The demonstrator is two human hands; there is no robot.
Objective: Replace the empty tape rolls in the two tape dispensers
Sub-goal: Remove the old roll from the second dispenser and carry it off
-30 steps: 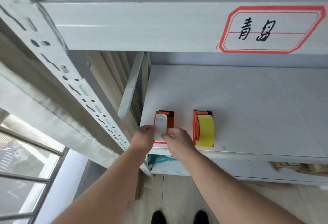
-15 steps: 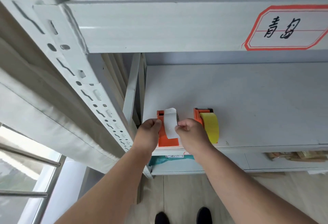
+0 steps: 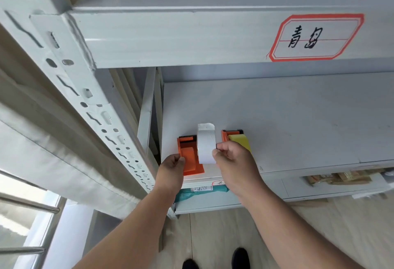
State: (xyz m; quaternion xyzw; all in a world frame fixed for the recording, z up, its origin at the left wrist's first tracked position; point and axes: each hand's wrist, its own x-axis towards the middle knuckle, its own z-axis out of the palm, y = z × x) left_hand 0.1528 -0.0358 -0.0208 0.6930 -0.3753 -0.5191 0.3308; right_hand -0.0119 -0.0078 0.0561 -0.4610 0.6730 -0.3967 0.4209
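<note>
Shoes (image 3: 215, 260) stand on pale flooring nearest the viewer, below the front edge of the grey shelf board (image 3: 287, 119), which serves as the landmark here. Both forearms reach up from there to that edge.

The left hand (image 3: 170, 172) sits at the board's front-left corner, its fingers curled round the near side of the left orange dispenser (image 3: 189, 157). That dispenser lies just inside the front edge with its long axis running front to back and its cutter end pointing toward the back of the board; its holder shows bare orange with no roll seated.

The right hand (image 3: 232, 160) is just to the right of it, fingers pinched together on the white tape roll (image 3: 206, 145). The roll stands on edge beside the left dispenser, its band running front to back, and a loose end (image 3: 206, 126) curls up at the far side.

Directly behind the right hand, the second orange dispenser (image 3: 232, 137) carries a yellow tape roll (image 3: 242, 142) and points the same way, toothed end away from the front edge.

Beyond both dispensers the board runs bare toward its back and right. On the left it is bounded by the perforated upright post (image 3: 89, 98). Overhead, the upper shelf's front beam (image 3: 170, 38) bears a red-bordered label (image 3: 315, 38) with handwritten characters.
</note>
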